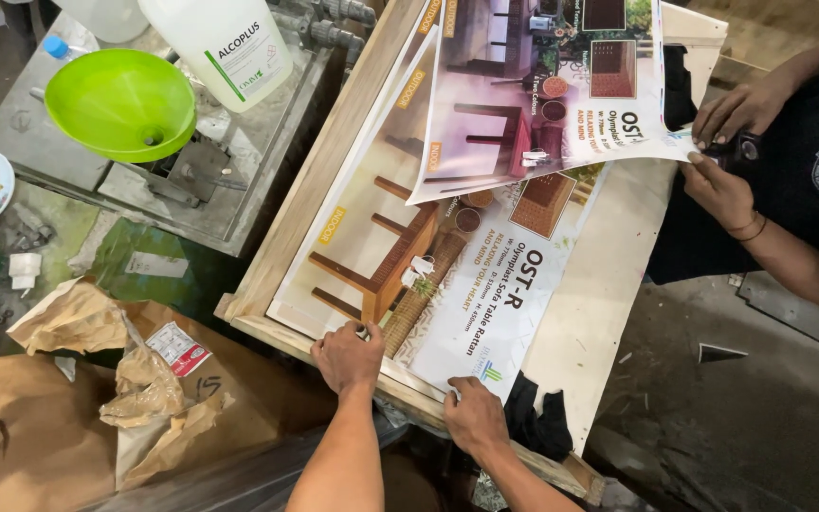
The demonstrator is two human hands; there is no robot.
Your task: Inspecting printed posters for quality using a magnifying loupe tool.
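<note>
Glossy flat poster (447, 284) | both hands (348, 356) press edge | wooden frame (282, 246)

"What does the person wear on their arms?"

"Nothing. Both arms are bare from the fingers all the way back to the bottom edge."

"Any rings or a watch?"

"No. The left hand (348, 356) has bare fingers and a bare wrist. The right hand (475, 415) is just the same. No gloves, no sleeves."
</note>
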